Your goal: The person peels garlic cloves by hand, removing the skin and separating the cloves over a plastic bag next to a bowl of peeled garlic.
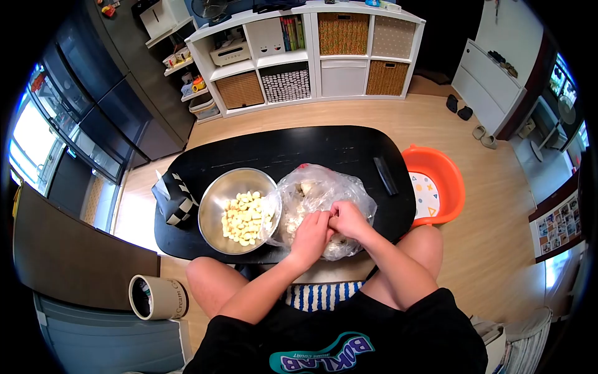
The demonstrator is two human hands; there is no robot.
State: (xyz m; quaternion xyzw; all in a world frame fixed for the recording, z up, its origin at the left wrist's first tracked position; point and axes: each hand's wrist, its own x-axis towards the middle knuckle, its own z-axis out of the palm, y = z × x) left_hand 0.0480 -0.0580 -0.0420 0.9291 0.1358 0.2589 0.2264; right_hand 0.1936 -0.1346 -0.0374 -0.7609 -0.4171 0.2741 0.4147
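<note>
My left hand (312, 237) and my right hand (348, 219) meet over a clear plastic bag (355, 193) on the black table. The fingers of both are bent and pressed together at the tips; whatever they pinch is too small or hidden. Inside the bag lie pale, papery garlic skins (293, 221) and what look like garlic bulbs (308, 187). Left of the bag stands a steel bowl (215, 193) with many peeled garlic cloves (244, 218) in it. Part of the bag's edge overlaps the bowl's right rim.
A tissue box (176, 202) sits at the table's (280, 143) left end. At its right lies a dark, long object (385, 176). An orange tub (451, 187) stands on the floor to the right, a cream bin (167, 298) at lower left. White shelves (314, 56) stand behind.
</note>
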